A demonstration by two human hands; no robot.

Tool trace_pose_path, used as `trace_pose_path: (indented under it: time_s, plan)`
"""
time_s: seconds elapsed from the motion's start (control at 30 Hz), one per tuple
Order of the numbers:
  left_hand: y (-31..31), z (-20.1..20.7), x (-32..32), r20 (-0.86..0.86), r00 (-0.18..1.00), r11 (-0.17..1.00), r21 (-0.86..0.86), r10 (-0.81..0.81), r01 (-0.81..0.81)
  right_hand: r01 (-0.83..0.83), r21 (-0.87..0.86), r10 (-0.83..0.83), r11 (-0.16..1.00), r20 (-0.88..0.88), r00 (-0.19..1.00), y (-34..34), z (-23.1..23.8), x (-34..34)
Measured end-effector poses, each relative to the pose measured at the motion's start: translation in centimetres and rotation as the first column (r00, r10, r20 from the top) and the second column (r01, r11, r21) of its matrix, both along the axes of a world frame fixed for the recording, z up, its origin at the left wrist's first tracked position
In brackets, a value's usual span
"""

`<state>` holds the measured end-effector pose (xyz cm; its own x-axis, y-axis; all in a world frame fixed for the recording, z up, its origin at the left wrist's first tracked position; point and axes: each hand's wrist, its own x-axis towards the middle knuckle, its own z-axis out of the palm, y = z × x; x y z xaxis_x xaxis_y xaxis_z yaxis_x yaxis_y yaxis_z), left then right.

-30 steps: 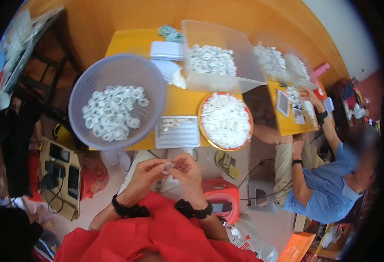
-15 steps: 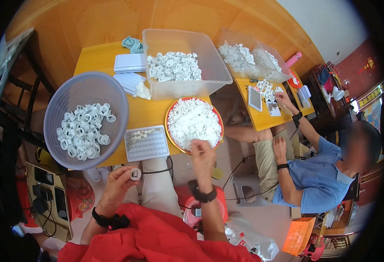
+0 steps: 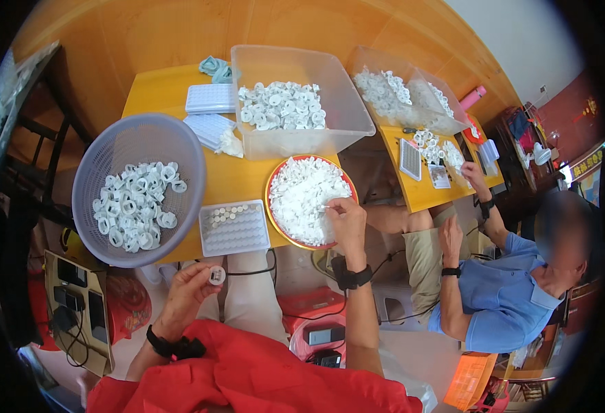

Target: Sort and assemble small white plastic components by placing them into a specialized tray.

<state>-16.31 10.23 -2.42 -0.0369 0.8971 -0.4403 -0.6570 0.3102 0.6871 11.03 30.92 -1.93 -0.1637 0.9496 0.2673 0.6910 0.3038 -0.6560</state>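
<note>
Between the thumb and fingers of my left hand (image 3: 189,290) is a small round white plastic part (image 3: 217,275), held over my lap with its hollow side showing. My right hand (image 3: 348,221) is at the right side of a round red tray with a gold rim (image 3: 271,214), fingertips pinched over a heap of small white plastic pieces (image 3: 306,196). A tiny white piece seems to show at those fingertips. Left of the tray lies a pale grid tray (image 3: 247,244) with several small round silvery discs (image 3: 227,213) in its far rows.
A purple-grey basket (image 3: 193,148) of white rings stands left. A clear bin (image 3: 347,113) of white parts is behind, beside stacked white trays (image 3: 209,98). At right, a person in a blue shirt (image 3: 505,303) works at another yellow table (image 3: 429,196). A cardboard box (image 3: 99,358) holds devices.
My right hand has moved from the tray's near edge to its right side, and its fingers have closed into a pinch. My left hand still holds the round part. The view has shifted slightly.
</note>
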Motion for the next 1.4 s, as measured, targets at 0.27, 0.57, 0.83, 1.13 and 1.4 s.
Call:
trace_pose_path:
  time_s: [0.27, 0.57, 0.83, 1.13, 1.4]
  plan:
    - [0.2, 0.4, -0.1, -0.007, 1.000, 1.000, -0.007, -0.006, 0.006, -0.188, -0.462, -0.215, 0.867, -0.686, 0.695, -0.7, 0.8, -1.2]
    - [-0.3, 0.0, -0.4, 0.023, 1.000, 1.000, 0.008, 0.006, -0.007, -0.014, -0.296, -0.135, 0.955, -0.480, 0.867, -0.7, -0.7, -1.8]
    - [-0.3, 0.3, -0.3, 0.018, 1.000, 1.000, -0.005, 0.017, -0.016, -0.089, -0.341, -0.190, 0.936, -0.701, 0.687, -1.5, 0.8, -2.5]
    - [-0.5, 0.9, -0.2, -0.026, 0.999, 0.999, -0.035, 0.023, -0.024, -0.356, -0.455, -0.168, 0.816, -0.777, 0.607, -5.1, 3.3, -5.1]
    - [-0.7, 1.3, -0.4, 0.053, 0.998, 1.000, -0.006, 0.022, -0.022, -0.481, -0.446, -0.079, 0.755, -0.789, 0.609, -7.7, 3.9, -8.0]
